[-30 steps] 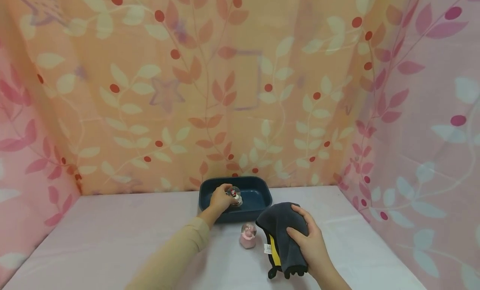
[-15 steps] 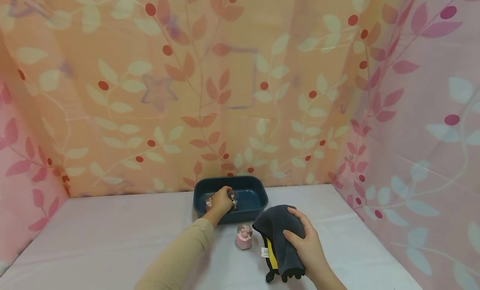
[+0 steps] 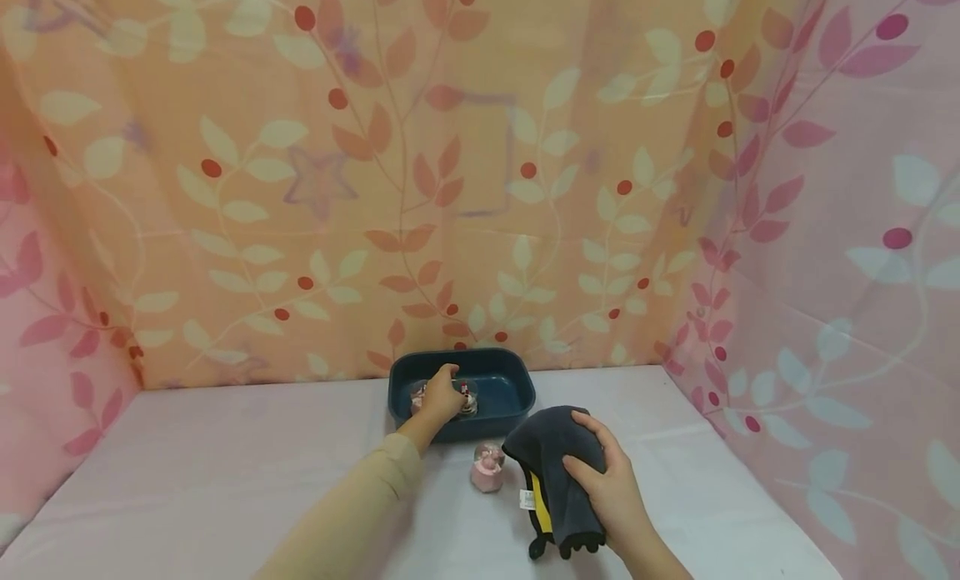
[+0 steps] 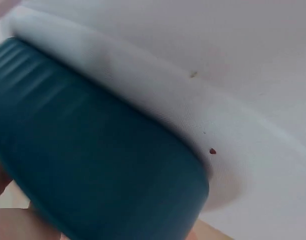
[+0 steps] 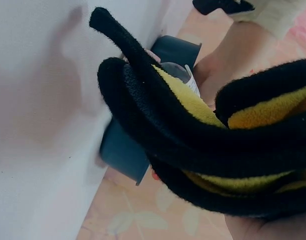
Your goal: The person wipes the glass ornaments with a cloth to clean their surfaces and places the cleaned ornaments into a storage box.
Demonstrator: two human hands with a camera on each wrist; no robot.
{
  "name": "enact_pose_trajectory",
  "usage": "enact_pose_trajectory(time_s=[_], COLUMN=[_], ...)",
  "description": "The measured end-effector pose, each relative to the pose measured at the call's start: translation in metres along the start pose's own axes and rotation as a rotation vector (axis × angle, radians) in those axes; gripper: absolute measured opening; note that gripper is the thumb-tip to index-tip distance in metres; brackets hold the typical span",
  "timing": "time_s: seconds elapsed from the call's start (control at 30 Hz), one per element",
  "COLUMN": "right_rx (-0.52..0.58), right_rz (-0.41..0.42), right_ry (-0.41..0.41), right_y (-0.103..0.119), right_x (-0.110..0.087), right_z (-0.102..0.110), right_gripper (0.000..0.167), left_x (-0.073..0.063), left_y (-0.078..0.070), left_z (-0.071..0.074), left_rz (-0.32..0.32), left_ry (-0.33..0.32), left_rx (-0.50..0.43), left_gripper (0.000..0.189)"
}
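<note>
so, the left hand (image 3: 438, 403) is held down inside a dark blue tub (image 3: 468, 431), between two small snow globes, with the thumb and a finger parted toward the right-hand globe (image 3: 469, 399); whether that one is actually being gripped can't be told from here. the left-hand globe (image 3: 417, 397) is partly hidden by the same hand. from the left wrist, mostly just the tub's outer wall is shown, with a few blurry fingertips near its rim. meanwhile a grey cloth (image 3: 555, 459) is gripped in the right hand (image 3: 621, 492), fingers bent round it and the thumb laid across the front. the cloth is folded over, so its yellow inside and black edging can be seen, plus a little white tag (image 3: 527, 499) on its left edge. just left of the cloth, a pink snow globe (image 3: 487, 470) is stood upright on the white table (image 3: 225, 472), in front of the tub. a beige sleeve (image 3: 348, 501) is worn on the left arm. farther back, everything's closed in by a peach leaf-print curtain (image 3: 480, 163), with pink panels (image 3: 847, 313) at both sides.
</note>
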State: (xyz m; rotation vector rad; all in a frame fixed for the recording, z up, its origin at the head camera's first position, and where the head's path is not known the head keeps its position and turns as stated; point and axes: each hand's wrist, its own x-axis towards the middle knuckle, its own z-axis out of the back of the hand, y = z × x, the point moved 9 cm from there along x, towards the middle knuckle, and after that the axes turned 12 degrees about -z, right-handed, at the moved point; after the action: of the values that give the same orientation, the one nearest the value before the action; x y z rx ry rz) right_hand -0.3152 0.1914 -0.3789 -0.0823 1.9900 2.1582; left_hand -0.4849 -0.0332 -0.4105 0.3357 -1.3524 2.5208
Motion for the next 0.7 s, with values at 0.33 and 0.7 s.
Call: enact_pose_trajectory(time_s=[0.33, 0.7], right_rx=[0.003, 0.082], right_rz=[0.018, 0.018], right_ry=[-0.016, 0.004], right_y=[0.012, 0.021], right_x=[-0.012, -0.018], right_z=[0.003, 0.005], right_gripper=[0.058, 0.065], left_x=[-0.032, -0.066], left_y=[-0.015, -0.023], left_z=[0.029, 0.048], left_rz=[0.008, 0.026], left_ry=[-0.064, -0.065], left_rx=[-0.126, -0.198], left_gripper=[0.057, 0.051])
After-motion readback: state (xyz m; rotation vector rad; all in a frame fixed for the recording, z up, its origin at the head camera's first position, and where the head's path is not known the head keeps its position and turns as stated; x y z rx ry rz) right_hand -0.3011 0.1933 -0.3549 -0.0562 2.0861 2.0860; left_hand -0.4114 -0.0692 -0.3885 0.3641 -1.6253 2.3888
